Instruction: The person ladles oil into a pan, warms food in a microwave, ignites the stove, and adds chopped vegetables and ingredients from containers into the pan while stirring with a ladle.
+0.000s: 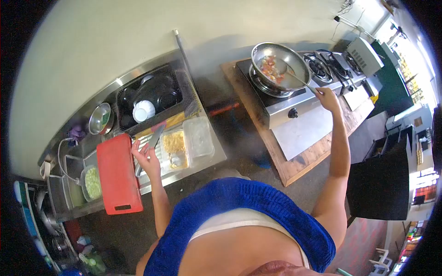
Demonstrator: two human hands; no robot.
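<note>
My right hand [328, 100] is closed around the handle of a long metal cooking spatula [299, 79]. Its far end rests among chopped reddish pieces [272, 69] in a deep steel wok [291, 56], which sits on the near left burner. My left hand [146, 160] hovers by the right edge of a red cutting board [117, 172], its fingers apart. Beside and partly beneath those fingers is a knife [157, 135]; its handle is mostly hidden. To the right of this hand stands a clear tub of yellowish crumbly food [175, 143], next to a clear plastic container [198, 135].
Left of the board, a tub of chopped pale green vegetable [93, 182] sits in the sink [73, 168]. Behind are a steel bowl [100, 118] and a black basin with a white bowl [143, 110]. A gap separates the counter from the wooden stove table [287, 172].
</note>
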